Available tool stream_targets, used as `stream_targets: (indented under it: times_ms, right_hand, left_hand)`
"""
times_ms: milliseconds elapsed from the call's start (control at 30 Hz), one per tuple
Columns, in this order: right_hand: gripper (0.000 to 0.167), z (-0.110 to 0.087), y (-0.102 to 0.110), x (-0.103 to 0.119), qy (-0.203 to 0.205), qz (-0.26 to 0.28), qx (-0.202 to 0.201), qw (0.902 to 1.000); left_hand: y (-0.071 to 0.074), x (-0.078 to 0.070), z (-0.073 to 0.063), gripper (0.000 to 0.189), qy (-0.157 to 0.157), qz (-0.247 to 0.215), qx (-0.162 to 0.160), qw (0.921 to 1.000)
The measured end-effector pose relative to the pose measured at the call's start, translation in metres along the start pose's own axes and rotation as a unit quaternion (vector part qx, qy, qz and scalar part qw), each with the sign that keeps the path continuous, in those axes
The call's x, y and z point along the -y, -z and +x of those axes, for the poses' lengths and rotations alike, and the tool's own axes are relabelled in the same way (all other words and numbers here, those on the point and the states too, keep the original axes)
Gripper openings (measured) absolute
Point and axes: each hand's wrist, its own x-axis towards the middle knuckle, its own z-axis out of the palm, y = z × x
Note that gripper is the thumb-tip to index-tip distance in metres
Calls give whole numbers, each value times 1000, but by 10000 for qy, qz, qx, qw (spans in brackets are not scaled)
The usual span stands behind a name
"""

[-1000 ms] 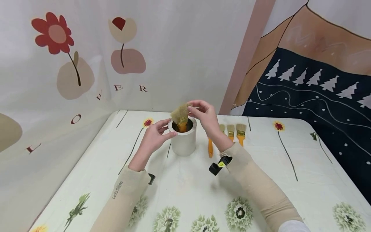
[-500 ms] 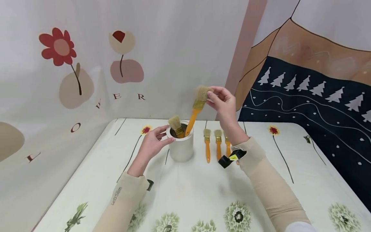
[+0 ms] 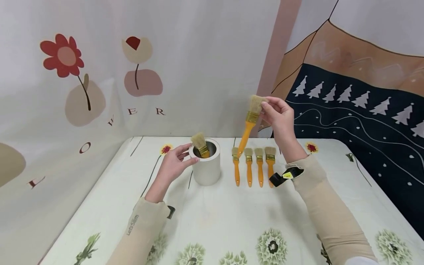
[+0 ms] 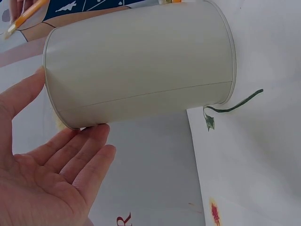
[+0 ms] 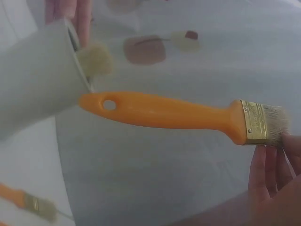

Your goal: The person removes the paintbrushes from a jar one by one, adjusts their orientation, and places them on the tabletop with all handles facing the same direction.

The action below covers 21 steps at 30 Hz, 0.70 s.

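A white cylindrical pot point(image 3: 207, 171) stands upright toward the back of the table. My left hand point(image 3: 172, 163) holds its left side near the rim, with the thumb in front and the fingers behind; the left wrist view shows the fingertips point(image 4: 101, 132) against the wall. One paintbrush point(image 3: 200, 142) leans inside, bristles up, its handle hidden. Up to the right, my right hand point(image 3: 279, 119) pinches a second paintbrush point(image 3: 246, 136) by its bristles. That brush's orange handle slants down to the left, its tip overlapping the leftmost brush of a row in the head view.
To the right of the pot, several orange-handled paintbrushes point(image 3: 260, 167) lie side by side, bristles toward the back. A flower-printed white cloth point(image 3: 212, 217) covers the table. Printed hangings point(image 3: 198, 73) rise right behind its back edge.
My right hand has lifted a paintbrush out of the pot and carried it rightward to above the row. The left hand stays at the pot; the other brush still leans inside.
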Motion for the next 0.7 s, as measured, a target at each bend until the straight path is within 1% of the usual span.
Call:
stream_targets:
  times_ms: [300, 367, 467, 700]
  right_hand:
    - [19, 7, 37, -12, -478, -306, -420, 9975]
    - [20, 8, 45, -16, -561, -327, -491, 9967]
    - [20, 10, 56, -22, -645, -495, -614, 9948]
    - [19, 14, 76, -34, -926, -499, -824, 9910]
  left_hand:
    - [1, 0, 0, 69, -31, -5, 36, 10000]
    - [1, 0, -1, 69, -43, -1, 30, 10000]
    - [1, -1, -1, 69, -75, -15, 31, 10000]
    - [1, 0, -1, 69, -95, 3, 14, 10000]
